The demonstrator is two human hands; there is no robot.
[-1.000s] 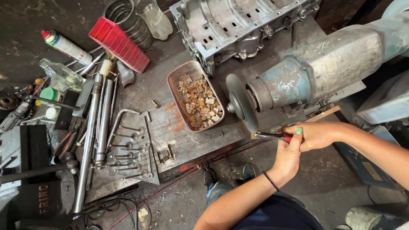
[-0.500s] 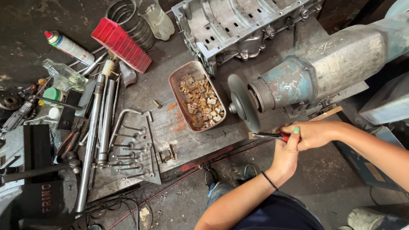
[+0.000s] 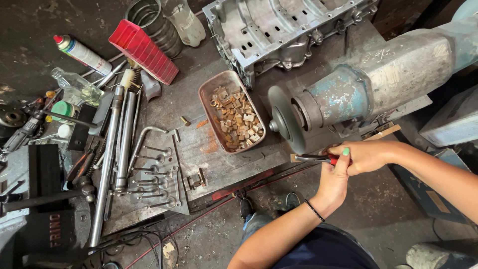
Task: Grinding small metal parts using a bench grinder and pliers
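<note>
1. Both hands are closed together on the red-handled pliers [image 3: 318, 158]: the right hand [image 3: 366, 157] grips the handles, and the left hand [image 3: 334, 182] wraps up from below.
2. The pliers' jaws point at the lower edge of the grinding wheel [image 3: 285, 124], just short of touching.
3. Judged step: holding a small piece to the wheel; what they pinch cannot be told.
4. The metal tray [image 3: 208, 94] of brass bits sits just left.
</note>
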